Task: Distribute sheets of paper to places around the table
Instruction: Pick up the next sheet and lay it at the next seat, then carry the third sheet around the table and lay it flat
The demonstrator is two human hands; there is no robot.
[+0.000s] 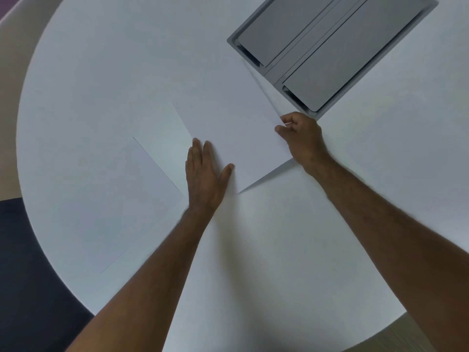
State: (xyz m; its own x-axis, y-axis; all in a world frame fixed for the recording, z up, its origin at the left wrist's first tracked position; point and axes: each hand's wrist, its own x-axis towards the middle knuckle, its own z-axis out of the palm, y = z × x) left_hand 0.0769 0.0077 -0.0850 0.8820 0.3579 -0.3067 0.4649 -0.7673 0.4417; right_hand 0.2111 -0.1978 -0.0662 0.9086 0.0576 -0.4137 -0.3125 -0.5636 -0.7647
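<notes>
White round table [101, 72] under me, one sheet [121, 207] already lying at left. My left hand [204, 179] presses flat, fingers spread, on the paper [233, 130]; my right hand [300, 138] pinches its lifted edge. Pulling carelessly could drag two sheets together or crease them.

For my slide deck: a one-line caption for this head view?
Left hand steadies a sheet while right hand pinches its edge.
</notes>
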